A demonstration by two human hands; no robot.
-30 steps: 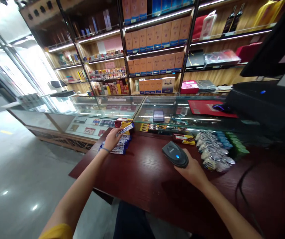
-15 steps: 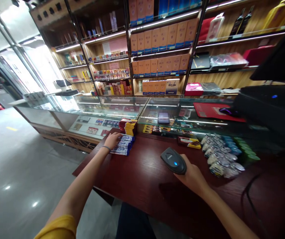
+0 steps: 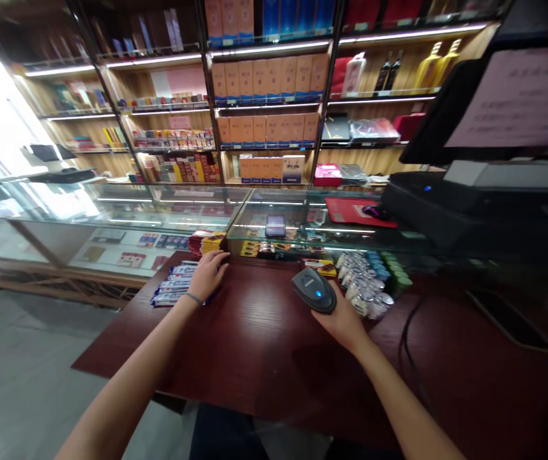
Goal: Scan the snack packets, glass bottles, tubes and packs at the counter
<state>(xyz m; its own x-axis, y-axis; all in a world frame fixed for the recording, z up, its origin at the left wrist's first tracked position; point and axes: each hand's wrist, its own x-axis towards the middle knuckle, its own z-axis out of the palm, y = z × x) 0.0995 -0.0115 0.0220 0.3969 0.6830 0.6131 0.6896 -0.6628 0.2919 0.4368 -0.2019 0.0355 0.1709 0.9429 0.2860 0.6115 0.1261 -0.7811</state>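
Dark-red counter (image 3: 264,345) is backed by lit shelving (image 3: 370,156). Scanner (image 3: 315,291) is clamped at its rear in R hand (image 3: 343,322), prob. so its head is left clear. L hand (image 3: 207,276) is held palm-down beside blue packets (image 3: 173,285), fingers slightly apart; contact under palm can't be confirmed. Packets are laid side by side, presumably for access.

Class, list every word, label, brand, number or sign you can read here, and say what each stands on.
None can be read with certainty.
Pink sheet: lines of writing, too blurred.
Handheld scanner: small pale mark, too small.
Blue-and-white packets: print too small and blurred.
White-and-blue box: dark lettering, too blurred.
Orange boxes: markings too small.
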